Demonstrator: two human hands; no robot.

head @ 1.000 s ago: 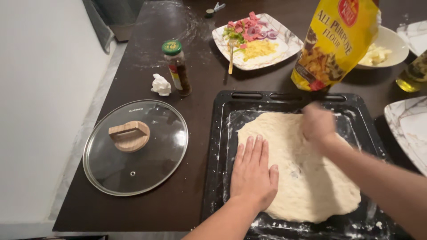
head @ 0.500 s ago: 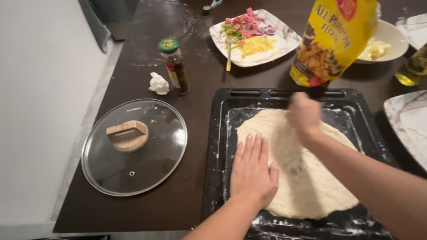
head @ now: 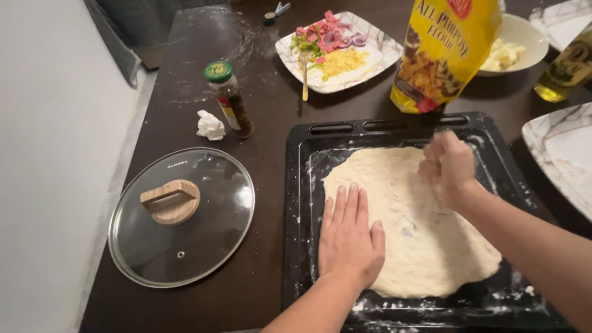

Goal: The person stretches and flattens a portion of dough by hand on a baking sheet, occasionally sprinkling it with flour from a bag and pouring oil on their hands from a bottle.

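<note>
I log the dough [head: 419, 228] spread flat in the black tray [head: 296, 203], near right of the dark table [head: 271, 105]. My left hand [head: 349, 237] lies open and flat, fingers together, on the dough's left edge; my right hand [head: 450, 165] is curled into a loose fist pressing its far right part. Glass lid [head: 182, 216] left of tray; spice jar [head: 228, 98], topping plate [head: 336, 52] and flour bag [head: 444, 52] beyond.

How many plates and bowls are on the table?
4. A square plate of chopped toppings behind the tray, a white bowl behind the flour bag, and two marbled plates cut off at the right edge and top corner. More may be out of view.
</note>
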